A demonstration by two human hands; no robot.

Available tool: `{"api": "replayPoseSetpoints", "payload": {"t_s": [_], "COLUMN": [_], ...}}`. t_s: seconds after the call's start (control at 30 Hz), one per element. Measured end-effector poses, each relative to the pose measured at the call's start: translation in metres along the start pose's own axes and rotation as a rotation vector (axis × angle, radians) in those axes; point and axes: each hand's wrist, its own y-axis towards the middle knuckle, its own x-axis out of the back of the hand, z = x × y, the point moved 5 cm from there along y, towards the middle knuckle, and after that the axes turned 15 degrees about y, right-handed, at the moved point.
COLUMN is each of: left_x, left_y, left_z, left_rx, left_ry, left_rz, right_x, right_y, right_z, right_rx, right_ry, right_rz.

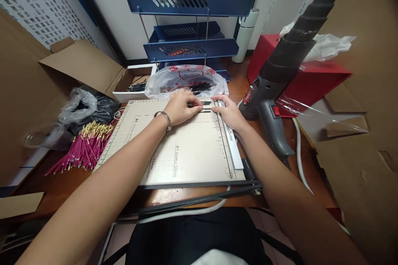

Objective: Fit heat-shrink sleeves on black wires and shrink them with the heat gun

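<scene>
Both my hands are over the far part of a cream paper cutter printed with size marks. My left hand, with a bracelet at the wrist, is closed, thumb and forefinger pinched together by several short, thin black wires. The wires lie crosswise on the board between my hands; part of them is hidden under the left fingers. At their right ends rests my right hand, its thumb and forefinger apart near the ruler edge. Just beyond my hands, a clear plastic bag with red print holds more black wires.
A heat gun stands nozzle up on the right, before a red box. Magenta wires with gold ends are heaped on the left. Behind are a blue tiered rack and an opened carton. The cutter's arm runs along the near edge.
</scene>
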Motion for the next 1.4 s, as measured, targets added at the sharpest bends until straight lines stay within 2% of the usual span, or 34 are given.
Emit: {"api": "replayPoseSetpoints", "payload": {"t_s": [0.6, 0.73, 0.87, 1.1, 1.4], "left_x": [-0.001, 0.002, 0.001, -0.001, -0.003], "left_y": [0.001, 0.003, 0.007, 0.008, 0.006], "left_z": [0.003, 0.003, 0.003, 0.003, 0.008], "left_rx": [-0.003, 0.041, 0.082, 0.073, 0.071], "left_ry": [-0.066, -0.037, -0.003, 0.023, -0.019], "left_rz": [-0.020, -0.056, -0.033, -0.032, -0.006], "right_x": [0.000, 0.001, 0.003, 0.005, 0.004], "right_y": [0.000, 0.003, 0.009, 0.014, 0.011], "right_z": [0.000, -0.003, -0.002, -0.005, -0.009], "right_rx": [0.000, -0.046, -0.010, 0.034, 0.000], "right_ry": [-0.008, 0.057, 0.086, 0.057, 0.069], "right_rz": [0.001, -0.056, -0.132, -0.116, -0.057]}}
